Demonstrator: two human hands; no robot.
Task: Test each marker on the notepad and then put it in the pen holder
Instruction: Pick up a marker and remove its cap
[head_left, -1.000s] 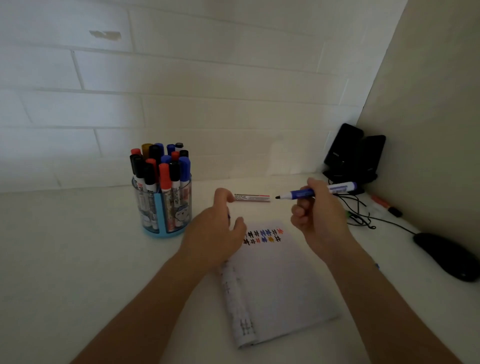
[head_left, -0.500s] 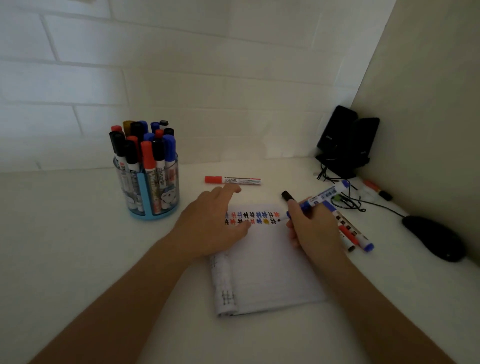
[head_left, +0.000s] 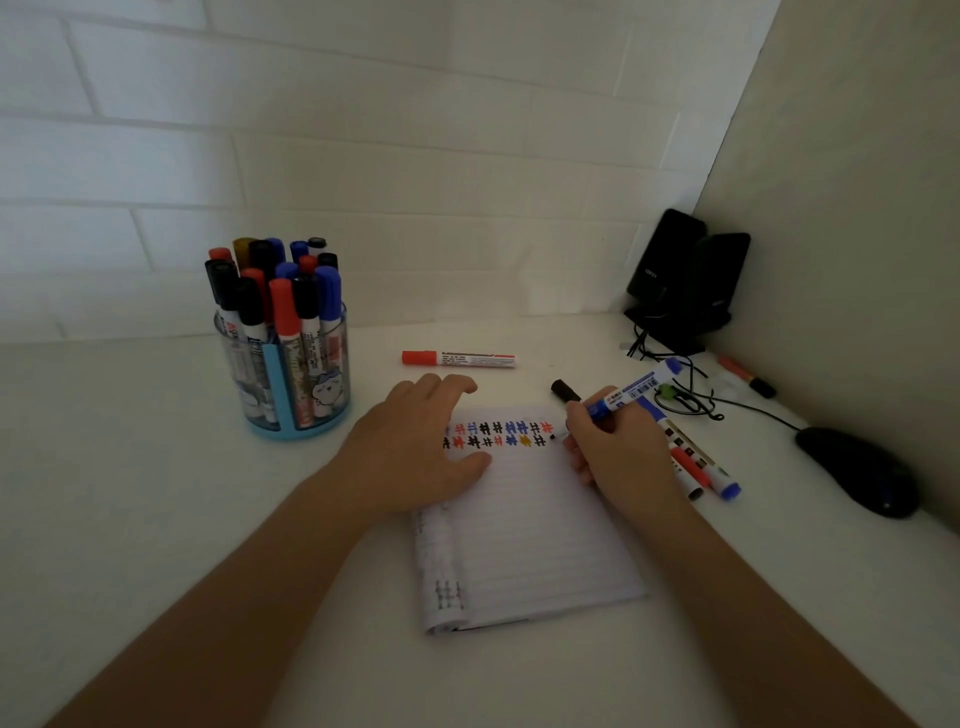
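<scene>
Pen holder (head_left: 271, 384) at left on tabletop (head_left: 130, 493), packed with upright markers. Left hand (head_left: 415, 447) flat on top-left corner of notepad (head_left: 535, 535), fingers straight, holding nothing. Red marker (head_left: 457, 358) lies beyond the pad. Right hand (head_left: 613, 447): fingers curled round blue marker (head_left: 631, 392), tip on page at right end of coloured marks. Loose markers (head_left: 696, 467) just right; mouse (head_left: 857, 470) far right.

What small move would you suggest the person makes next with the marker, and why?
Probably draw a short test mark at the end of the lower row. The right hand holds the uncapped marker with its tip at the notepad, just right of the last mark, while the left hand lies flat on the page, steadying it.
</scene>
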